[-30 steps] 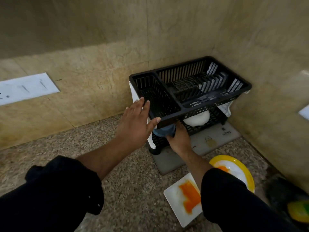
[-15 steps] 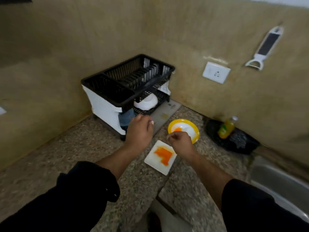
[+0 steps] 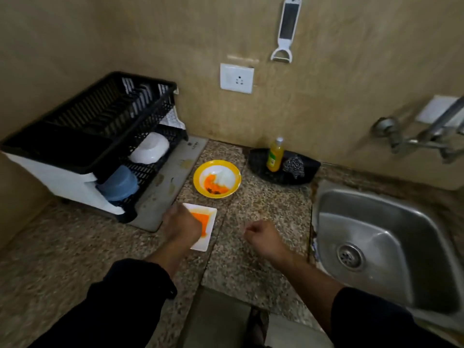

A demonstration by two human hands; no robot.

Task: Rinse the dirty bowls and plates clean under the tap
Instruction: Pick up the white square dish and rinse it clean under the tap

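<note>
A square white plate (image 3: 209,223) smeared with orange lies flat on the speckled counter. My left hand (image 3: 180,226) rests over its left side with the fingers curled down and hidden, so a grip cannot be told. Behind the plate stands a yellow-rimmed bowl (image 3: 217,178) holding orange and dark residue. My right hand (image 3: 263,237) hovers over bare counter to the right of the plate, curled into a loose fist with nothing in it. The steel sink (image 3: 376,222) lies to the right, with the tap (image 3: 426,139) on the wall above it.
A black two-tier dish rack (image 3: 100,116) on a grey mat (image 3: 173,177) fills the left corner, with a white bowl (image 3: 150,148) and a blue bowl (image 3: 119,183) on its lower tier. A black tray (image 3: 258,162) holds a soap bottle (image 3: 275,154) and a steel scrubber (image 3: 293,165).
Both hands came away from the rack. The view swung right to take in the sink. My left hand dropped onto the square plate and my right hand moved right.
</note>
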